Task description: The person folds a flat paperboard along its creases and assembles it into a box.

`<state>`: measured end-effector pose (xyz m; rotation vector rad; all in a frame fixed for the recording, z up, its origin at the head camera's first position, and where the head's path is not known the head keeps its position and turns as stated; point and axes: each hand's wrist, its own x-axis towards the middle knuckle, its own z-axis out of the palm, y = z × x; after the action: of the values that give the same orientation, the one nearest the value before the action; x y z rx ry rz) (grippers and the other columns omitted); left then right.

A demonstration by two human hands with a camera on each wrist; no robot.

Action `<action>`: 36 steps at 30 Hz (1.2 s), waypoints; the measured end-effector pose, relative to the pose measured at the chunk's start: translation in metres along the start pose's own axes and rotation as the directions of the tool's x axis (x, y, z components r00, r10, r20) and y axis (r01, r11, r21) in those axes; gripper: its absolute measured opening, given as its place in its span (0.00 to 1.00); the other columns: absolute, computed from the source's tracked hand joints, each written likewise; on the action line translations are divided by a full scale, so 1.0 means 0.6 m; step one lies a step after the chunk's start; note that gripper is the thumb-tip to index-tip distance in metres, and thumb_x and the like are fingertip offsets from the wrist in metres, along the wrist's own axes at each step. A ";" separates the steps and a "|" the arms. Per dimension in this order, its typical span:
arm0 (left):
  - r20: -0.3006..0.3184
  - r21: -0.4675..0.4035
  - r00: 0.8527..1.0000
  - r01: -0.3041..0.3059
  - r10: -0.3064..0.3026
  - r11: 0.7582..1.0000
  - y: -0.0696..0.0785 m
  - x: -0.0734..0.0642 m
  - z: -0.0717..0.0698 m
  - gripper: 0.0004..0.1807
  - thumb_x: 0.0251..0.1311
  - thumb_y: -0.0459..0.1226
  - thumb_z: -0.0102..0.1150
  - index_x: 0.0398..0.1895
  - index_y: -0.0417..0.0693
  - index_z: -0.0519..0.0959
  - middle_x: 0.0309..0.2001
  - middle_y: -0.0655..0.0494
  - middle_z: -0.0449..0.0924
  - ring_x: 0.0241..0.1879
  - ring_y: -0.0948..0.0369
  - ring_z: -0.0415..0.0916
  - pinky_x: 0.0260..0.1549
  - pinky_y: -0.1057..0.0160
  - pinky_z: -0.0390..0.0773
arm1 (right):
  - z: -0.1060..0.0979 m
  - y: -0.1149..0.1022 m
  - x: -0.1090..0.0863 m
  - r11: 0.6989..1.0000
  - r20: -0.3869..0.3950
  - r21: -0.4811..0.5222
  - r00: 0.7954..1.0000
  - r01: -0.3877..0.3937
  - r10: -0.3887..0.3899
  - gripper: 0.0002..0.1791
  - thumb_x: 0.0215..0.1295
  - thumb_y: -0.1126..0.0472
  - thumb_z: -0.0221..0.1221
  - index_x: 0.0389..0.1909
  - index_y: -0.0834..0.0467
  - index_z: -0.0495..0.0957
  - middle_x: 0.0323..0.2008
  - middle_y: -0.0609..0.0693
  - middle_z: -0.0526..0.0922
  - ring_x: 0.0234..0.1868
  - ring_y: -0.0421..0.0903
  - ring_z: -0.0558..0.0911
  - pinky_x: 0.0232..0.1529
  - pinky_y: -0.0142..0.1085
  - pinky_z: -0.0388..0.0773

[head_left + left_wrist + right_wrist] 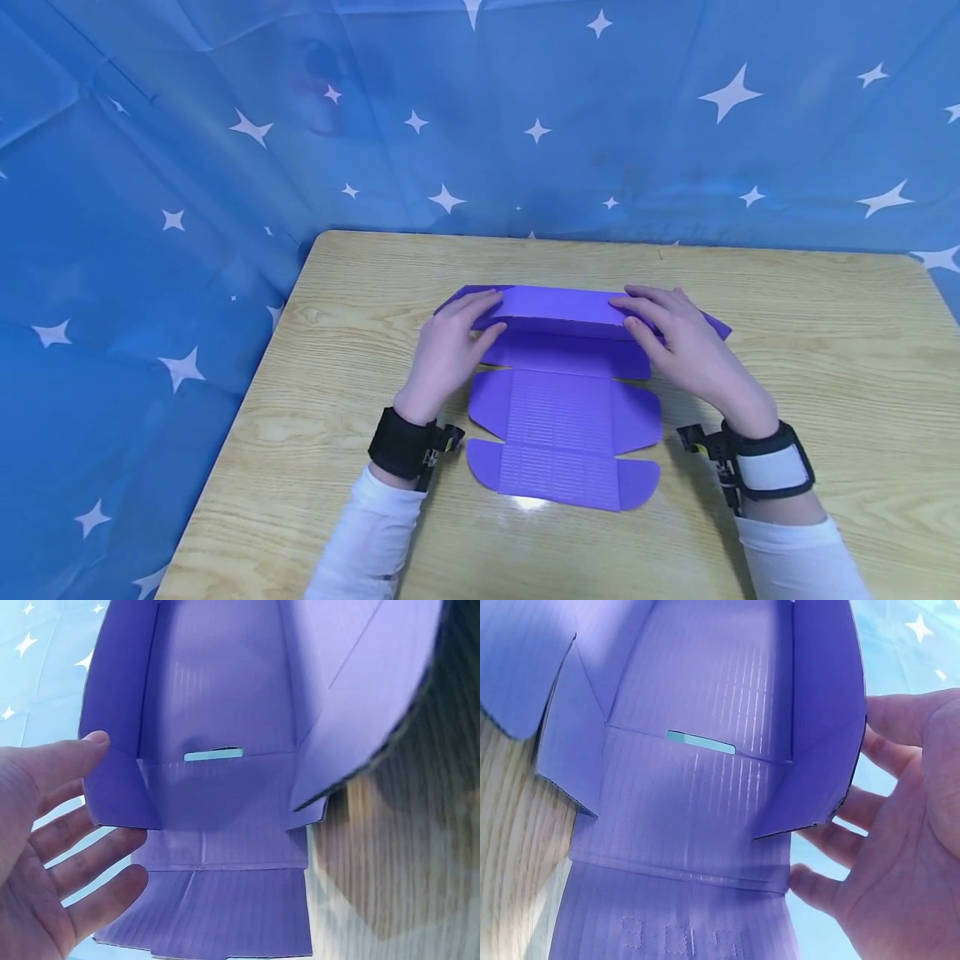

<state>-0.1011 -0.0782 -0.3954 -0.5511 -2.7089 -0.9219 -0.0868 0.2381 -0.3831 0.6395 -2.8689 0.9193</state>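
Observation:
A purple cardboard box (pixel 560 408), partly folded, lies on the table with its lid panel flat toward me. Its far wall (pixel 566 305) stands raised, and creased side flaps angle inward in both wrist views. At the wall's left end, my left hand (pixel 450 346) holds the cardboard, thumb on the near edge and fingers beyond it. My right hand (pixel 686 342) holds the right end in a similar way, with its thumb (pixel 900 716) at the edge and fingers behind. A narrow slot (pixel 214 754) shows along a fold line. Some fingertips are hidden behind the cardboard.
The wood-grain table (pixel 322 358) extends on both sides of the box. A blue cloth with white stars (pixel 525 125) hangs behind the table and along its left. Rounded flaps (pixel 637 483) stick out at the sides of the lid panel.

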 end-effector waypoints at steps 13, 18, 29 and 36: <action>-0.040 -0.031 0.999 -0.015 0.014 0.999 -0.005 -0.004 0.015 0.17 0.70 0.38 0.67 0.59 0.45 0.86 0.57 0.47 0.89 0.59 0.51 0.86 0.57 0.52 0.86 | 0.004 -0.005 -0.003 0.999 -0.014 -0.026 1.000 0.019 -0.019 0.20 0.81 0.59 0.54 0.69 0.56 0.78 0.72 0.68 0.74 0.73 0.70 0.70 0.79 0.72 0.53; -0.039 -0.023 0.999 -0.009 0.008 1.000 -0.006 -0.002 0.017 0.16 0.69 0.38 0.68 0.57 0.44 0.87 0.55 0.47 0.90 0.56 0.52 0.88 0.52 0.53 0.88 | 0.004 -0.006 -0.005 0.999 -0.012 -0.033 1.000 0.014 -0.015 0.21 0.80 0.58 0.56 0.69 0.56 0.78 0.72 0.68 0.74 0.73 0.70 0.70 0.80 0.70 0.55; 0.073 -0.077 0.995 0.069 -0.064 0.995 0.003 0.001 0.016 0.20 0.69 0.40 0.68 0.60 0.43 0.85 0.53 0.46 0.91 0.19 0.61 0.74 0.21 0.67 0.68 | 0.005 -0.013 -0.007 0.995 -0.032 -0.093 0.998 0.047 -0.051 0.21 0.75 0.61 0.63 0.66 0.57 0.81 0.69 0.67 0.77 0.70 0.68 0.74 0.71 0.67 0.69; 0.133 -0.191 0.986 0.123 -0.098 0.974 0.008 -0.001 0.017 0.22 0.69 0.36 0.67 0.64 0.39 0.82 0.55 0.44 0.90 0.49 0.53 0.91 0.45 0.57 0.90 | 0.010 -0.017 -0.009 0.987 -0.064 -0.123 0.992 0.099 -0.107 0.20 0.71 0.64 0.66 0.62 0.60 0.83 0.66 0.67 0.80 0.67 0.68 0.77 0.67 0.64 0.75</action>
<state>-0.0996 -0.0683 -0.4006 -0.5135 -2.7990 -1.2370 -0.0776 0.2292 -0.3834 0.7212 -2.7740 0.7343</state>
